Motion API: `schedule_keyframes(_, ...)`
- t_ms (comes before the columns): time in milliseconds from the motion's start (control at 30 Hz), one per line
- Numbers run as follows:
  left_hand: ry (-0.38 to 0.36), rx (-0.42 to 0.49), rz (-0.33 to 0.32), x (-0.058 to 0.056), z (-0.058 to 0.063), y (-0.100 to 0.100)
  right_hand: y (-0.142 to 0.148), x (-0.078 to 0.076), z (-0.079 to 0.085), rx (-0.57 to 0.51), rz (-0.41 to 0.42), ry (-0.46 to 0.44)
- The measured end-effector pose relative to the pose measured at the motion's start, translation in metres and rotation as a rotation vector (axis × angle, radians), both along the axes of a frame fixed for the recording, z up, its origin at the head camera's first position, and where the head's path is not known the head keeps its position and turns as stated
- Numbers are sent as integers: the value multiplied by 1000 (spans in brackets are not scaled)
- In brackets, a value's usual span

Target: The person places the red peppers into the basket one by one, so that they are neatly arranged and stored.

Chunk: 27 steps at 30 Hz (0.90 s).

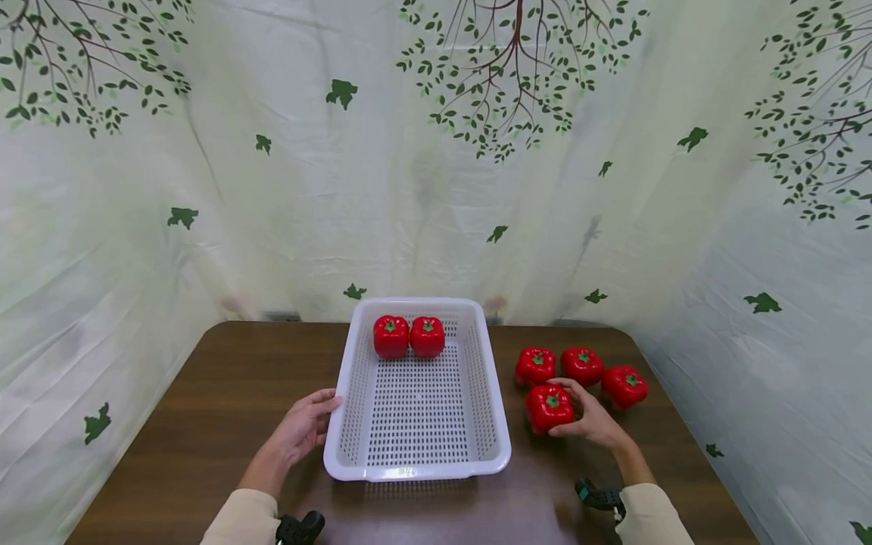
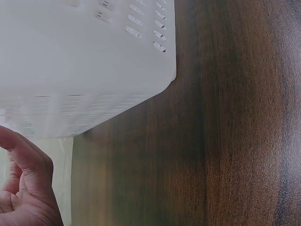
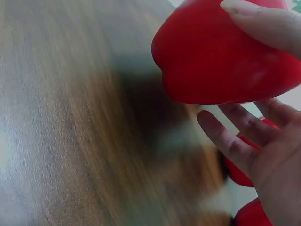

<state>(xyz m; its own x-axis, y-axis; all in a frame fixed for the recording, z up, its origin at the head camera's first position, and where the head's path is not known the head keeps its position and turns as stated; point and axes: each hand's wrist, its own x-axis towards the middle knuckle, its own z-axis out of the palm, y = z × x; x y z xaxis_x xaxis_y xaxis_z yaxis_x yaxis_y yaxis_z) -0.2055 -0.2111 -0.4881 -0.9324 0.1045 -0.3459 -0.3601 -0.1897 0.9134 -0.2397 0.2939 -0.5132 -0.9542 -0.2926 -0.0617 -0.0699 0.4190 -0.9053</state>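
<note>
A white perforated plastic basket [image 1: 418,471] lies on the table, with two red bell peppers [image 1: 409,338] side by side at its far end. At the basket's left rim, my left hand [image 1: 304,425] grips the edge; in the left wrist view its curled fingers [image 2: 30,162] show beside the basket wall. My right hand [image 1: 591,418] holds another red bell pepper [image 1: 549,409] between thumb and fingers. Seen from the right wrist, this bell pepper [image 3: 221,56] is raised over the tabletop, the thumb pressed along its side.
Three more red bell peppers [image 1: 582,366] stand on the brown wooden table [image 1: 272,363] just beyond and beside my right hand. Behind the table hangs a pale curtain [image 1: 422,227] with leaf and branch prints, which also closes off both sides.
</note>
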Motion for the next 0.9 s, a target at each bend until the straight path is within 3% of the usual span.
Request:
schedule_keyframes(300,4,4,-7,2,0,-2,-6,1,10,-46,-1,-36)
schedule_keyframes(900,5,-24,-7,0,-1,-2,-24,-17,54,-31,128,72)
